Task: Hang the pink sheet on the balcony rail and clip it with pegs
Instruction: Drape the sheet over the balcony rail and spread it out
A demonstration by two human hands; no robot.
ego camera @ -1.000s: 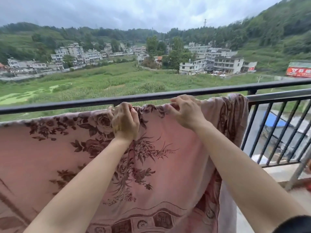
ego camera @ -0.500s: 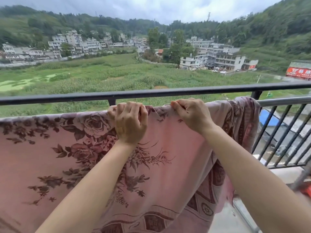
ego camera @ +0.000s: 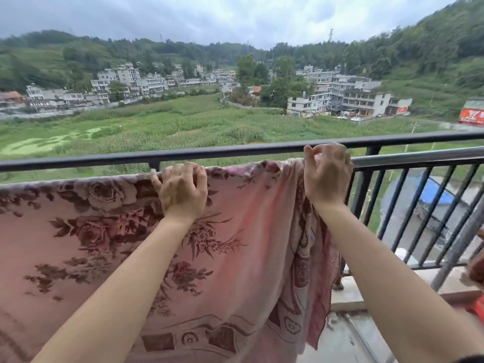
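The pink sheet (ego camera: 248, 231), printed with dark red roses, hangs over the silver inner rail (ego camera: 419, 157), just under the black top rail (ego camera: 235, 152). Its right end is bunched into folds. My left hand (ego camera: 182, 191) grips the sheet's top edge on the rail, fingers curled over it. My right hand (ego camera: 326, 176) is raised at the bunched right end, its fingers loosely curled above the cloth edge with nothing visible between them. No pegs are in view.
Black vertical balcony bars (ego camera: 408, 210) fill the right side above a concrete ledge (ego camera: 348, 292). A slanted silver pole (ego camera: 455, 247) and something red (ego camera: 478, 307) sit at the far right. Beyond the rail lie fields and buildings far below.
My right hand let go of the sheet's top edge and slid right to the bunched end, lifting its fingers. My left hand kept its grip. The view tilted up slightly.
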